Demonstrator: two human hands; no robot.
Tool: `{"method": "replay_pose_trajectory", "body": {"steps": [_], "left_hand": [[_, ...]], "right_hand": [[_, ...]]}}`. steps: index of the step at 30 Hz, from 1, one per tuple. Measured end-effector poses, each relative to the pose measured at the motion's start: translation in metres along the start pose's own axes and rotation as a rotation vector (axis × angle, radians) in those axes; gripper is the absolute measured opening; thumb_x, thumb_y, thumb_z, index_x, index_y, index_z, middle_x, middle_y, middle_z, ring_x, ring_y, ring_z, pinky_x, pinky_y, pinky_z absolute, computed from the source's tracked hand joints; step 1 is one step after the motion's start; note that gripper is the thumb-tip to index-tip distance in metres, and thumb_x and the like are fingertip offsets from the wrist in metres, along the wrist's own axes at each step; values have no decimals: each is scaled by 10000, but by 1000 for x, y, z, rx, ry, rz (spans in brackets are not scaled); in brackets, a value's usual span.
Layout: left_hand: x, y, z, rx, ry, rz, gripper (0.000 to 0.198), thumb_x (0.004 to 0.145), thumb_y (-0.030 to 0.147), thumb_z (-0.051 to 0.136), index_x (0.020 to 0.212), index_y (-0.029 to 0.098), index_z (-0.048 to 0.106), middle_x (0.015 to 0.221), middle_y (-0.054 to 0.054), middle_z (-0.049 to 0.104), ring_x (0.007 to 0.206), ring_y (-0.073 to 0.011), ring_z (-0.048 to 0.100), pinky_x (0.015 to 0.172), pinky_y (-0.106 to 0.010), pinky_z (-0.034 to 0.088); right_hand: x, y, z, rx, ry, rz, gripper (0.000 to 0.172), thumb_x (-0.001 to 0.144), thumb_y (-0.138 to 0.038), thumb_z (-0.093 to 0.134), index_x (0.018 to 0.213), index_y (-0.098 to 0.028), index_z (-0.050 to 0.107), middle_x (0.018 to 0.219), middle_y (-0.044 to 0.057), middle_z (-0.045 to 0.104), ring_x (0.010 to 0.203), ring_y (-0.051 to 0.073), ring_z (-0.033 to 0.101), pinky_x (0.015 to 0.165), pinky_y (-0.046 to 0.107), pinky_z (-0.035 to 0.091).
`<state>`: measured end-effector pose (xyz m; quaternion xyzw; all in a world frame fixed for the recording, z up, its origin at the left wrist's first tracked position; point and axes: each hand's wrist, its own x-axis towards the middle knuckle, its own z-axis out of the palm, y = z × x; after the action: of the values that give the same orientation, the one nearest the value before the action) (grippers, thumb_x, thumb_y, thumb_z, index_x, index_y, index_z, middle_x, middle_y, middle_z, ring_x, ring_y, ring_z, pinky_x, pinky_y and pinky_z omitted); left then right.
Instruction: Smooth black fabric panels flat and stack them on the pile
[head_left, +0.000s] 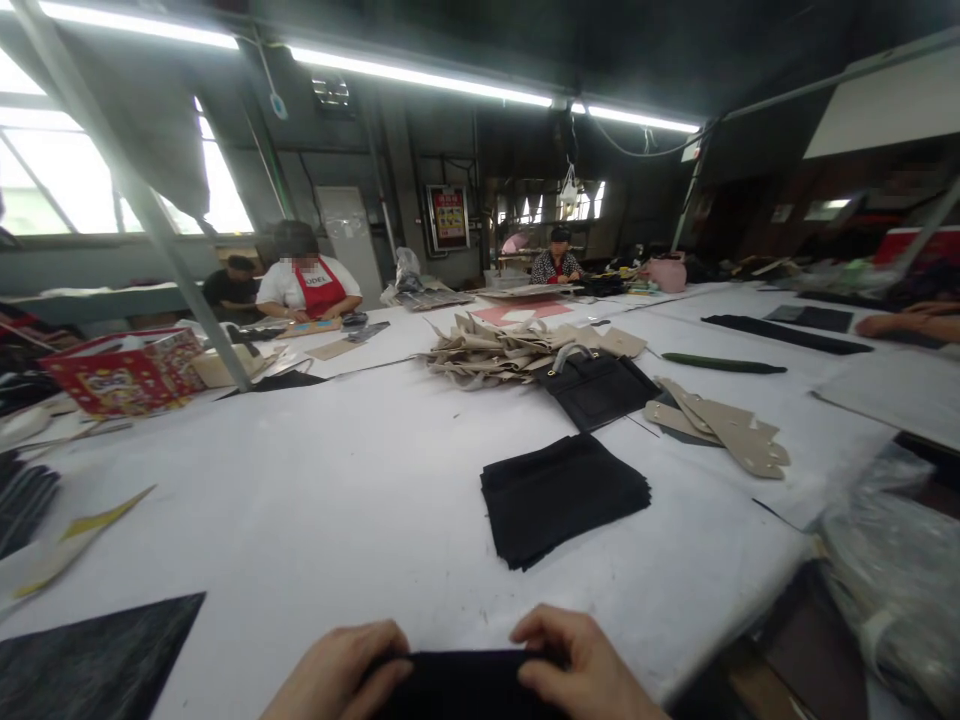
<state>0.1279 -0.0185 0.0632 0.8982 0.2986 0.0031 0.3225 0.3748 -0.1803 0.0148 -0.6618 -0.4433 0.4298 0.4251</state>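
Observation:
At the near edge of the white table, a black fabric piece stretches between my two hands. My left hand pinches its left end, thumb toward the middle. On the opposite end, my right hand grips it between thumb and curled fingers. The lower part of the piece is cut off by the frame. Beyond my hands lies a stack of black fabric pieces, its edges slightly fanned. Behind that stack, a black bag with a light-wrapped handle rests on the table.
Beige cut pieces are heaped behind the bag; more beige pieces lie right, near a cucumber. A dark sheet is at near left, a red box and pole farther back. Plastic wrap hangs right. Co-workers sit across.

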Motion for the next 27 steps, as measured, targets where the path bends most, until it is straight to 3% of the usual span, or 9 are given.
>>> {"method": "replay_pose_trajectory", "body": {"steps": [3, 7, 11, 14, 17, 27], "left_hand": [[46, 41, 6, -105, 21, 36, 194, 913, 313, 498, 836, 229, 655, 780, 26, 689, 737, -151, 634, 681, -218, 434], [123, 83, 17, -71, 194, 42, 161, 902, 306, 543, 831, 216, 656, 743, 26, 676, 715, -151, 625, 657, -231, 421], [189, 95, 26, 52, 356, -28, 140, 920, 290, 545, 953, 219, 661, 913, -23, 713, 869, -194, 652, 738, -271, 434], [214, 93, 32, 123, 414, -70, 194, 916, 245, 567, 1093, 200, 631, 1056, -68, 702, 989, -228, 636, 828, -309, 431], [223, 88, 36, 201, 427, -80, 183, 904, 217, 595, 1082, 191, 626, 1065, -70, 691, 1029, -240, 616, 872, -329, 415], [231, 81, 33, 273, 459, -123, 60, 846, 222, 642, 886, 205, 601, 996, -49, 646, 982, -231, 592, 835, -336, 394]], "right_hand": [[13, -4, -70, -40, 85, -28, 214, 757, -264, 618, 944, -191, 694, 899, 9, 696, 826, 170, 627, 753, 256, 457], [59, -16, -157, -413, 201, -109, 218, 795, -288, 574, 949, -199, 700, 878, 10, 710, 783, 174, 645, 740, 279, 487], [114, -22, -209, -585, 294, -157, 188, 736, -199, 597, 888, -210, 707, 943, 26, 716, 909, 206, 648, 861, 316, 468], [144, -17, -220, -668, 333, -186, 225, 742, -169, 595, 928, -223, 709, 979, 31, 714, 947, 212, 644, 886, 323, 461], [162, -6, -218, -737, 360, -218, 252, 777, -162, 582, 988, -230, 702, 1009, 36, 711, 979, 212, 640, 899, 322, 455], [173, 15, -204, -926, 501, -337, 207, 874, -150, 515, 972, -212, 686, 967, 44, 659, 952, 198, 581, 885, 305, 422]]}}
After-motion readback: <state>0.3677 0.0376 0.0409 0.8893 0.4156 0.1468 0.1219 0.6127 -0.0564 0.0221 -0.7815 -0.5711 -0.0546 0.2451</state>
